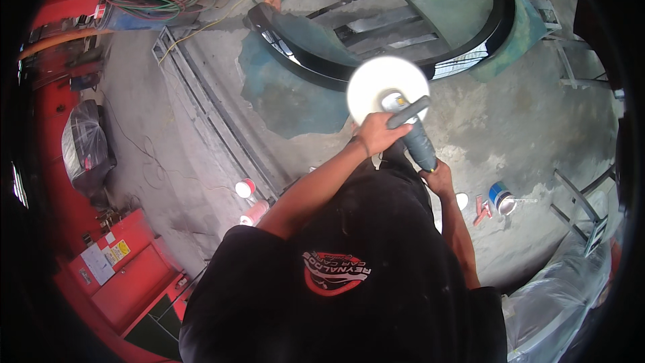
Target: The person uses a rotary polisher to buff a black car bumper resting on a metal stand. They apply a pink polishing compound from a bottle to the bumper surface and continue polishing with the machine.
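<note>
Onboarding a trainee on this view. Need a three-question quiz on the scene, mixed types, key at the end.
1. Which hand grips the dark side handle of the polisher?
2. True or false: the polisher's round pad is red.
3. Where along the glossy black curved part is the co-worker's hand?
A) Middle
B) Picture-left end
C) Picture-right end

Key:
1. The left hand.
2. False; the pad is white.
3. B
</note>
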A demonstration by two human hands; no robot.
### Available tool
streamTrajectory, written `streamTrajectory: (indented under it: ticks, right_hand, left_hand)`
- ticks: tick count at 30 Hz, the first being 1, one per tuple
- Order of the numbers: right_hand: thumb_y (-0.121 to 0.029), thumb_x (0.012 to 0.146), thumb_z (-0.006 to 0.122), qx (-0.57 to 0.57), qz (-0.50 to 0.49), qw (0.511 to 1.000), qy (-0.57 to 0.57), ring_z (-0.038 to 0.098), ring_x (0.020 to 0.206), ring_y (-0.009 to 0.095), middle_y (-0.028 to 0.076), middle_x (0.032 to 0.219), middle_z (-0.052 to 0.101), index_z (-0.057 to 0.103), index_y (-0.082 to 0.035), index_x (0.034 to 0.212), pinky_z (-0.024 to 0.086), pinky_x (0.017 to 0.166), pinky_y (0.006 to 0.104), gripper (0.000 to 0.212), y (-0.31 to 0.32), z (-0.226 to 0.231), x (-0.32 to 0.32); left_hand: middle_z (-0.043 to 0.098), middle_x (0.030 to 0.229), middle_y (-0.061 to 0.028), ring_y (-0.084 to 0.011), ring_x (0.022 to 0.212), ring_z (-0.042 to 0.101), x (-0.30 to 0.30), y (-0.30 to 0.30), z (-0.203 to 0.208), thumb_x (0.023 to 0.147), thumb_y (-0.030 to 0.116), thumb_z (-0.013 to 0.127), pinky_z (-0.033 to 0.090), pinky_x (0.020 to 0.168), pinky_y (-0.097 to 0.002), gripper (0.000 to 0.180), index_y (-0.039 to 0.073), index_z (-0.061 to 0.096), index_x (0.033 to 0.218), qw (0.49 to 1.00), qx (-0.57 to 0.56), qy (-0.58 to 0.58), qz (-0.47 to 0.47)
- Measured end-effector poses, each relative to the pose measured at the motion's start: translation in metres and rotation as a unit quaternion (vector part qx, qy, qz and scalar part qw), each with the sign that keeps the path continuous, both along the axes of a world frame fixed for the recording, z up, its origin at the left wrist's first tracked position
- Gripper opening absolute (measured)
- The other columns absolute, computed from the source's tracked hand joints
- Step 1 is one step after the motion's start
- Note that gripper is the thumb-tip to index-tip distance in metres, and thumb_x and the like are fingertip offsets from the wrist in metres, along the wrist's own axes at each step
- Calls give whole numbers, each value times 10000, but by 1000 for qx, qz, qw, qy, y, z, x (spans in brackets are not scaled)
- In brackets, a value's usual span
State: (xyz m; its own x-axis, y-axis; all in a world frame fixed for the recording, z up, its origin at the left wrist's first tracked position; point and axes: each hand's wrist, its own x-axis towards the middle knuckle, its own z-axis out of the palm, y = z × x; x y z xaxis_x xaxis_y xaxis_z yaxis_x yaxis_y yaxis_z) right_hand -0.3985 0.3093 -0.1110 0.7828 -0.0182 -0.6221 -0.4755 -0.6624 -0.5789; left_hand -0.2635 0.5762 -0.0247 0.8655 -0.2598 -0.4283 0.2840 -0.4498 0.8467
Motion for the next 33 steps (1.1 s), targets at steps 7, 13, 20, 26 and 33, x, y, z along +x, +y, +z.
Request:
streamTrajectory:
  ticks: [7,13,20,26,33]
  right_hand:
    - [-322,746,830,-14,115,993,2,739,1056,437,256,1072,768,720,-31,1222,589,932,509,568,116,24,48]
    - [-383,781,772,-26,168,985,15,745,1076,401,227,1099,775,730,-52,1245,593,950,494,571,217,44,123]
    - [-330,757,766,-11,166,986,27,742,1088,393,211,1119,777,750,-76,1173,592,942,496,488,244,60,173]
    - [-333,735,789,-32,179,983,-14,738,1058,415,222,1073,777,747,-66,1138,587,934,501,486,168,39,124]
    - [-323,762,779,-30,134,990,42,729,1060,432,240,1079,770,732,-77,1195,578,954,497,499,47,42,64]
  left_hand:
    - [727,833,32,-44,761,603,-25,124,5,940,267,861,528,693,-275,304,-7,820,1067,982,-2,28,188]
    - [609,720,80,-35,644,490,33,226,10,942,252,862,401,565,-256,281,-20,807,985,964,-21,-33,261]
    - [663,748,13,-73,659,541,65,265,11,940,273,849,460,603,-284,348,-67,783,975,953,45,13,299]
    - [669,750,14,-59,673,559,14,198,1,945,259,847,474,606,-274,321,-48,787,1018,969,2,50,244]
    - [756,862,-15,-78,794,666,-21,70,1,973,195,806,549,736,-284,245,-23,791,1084,986,-54,47,153]
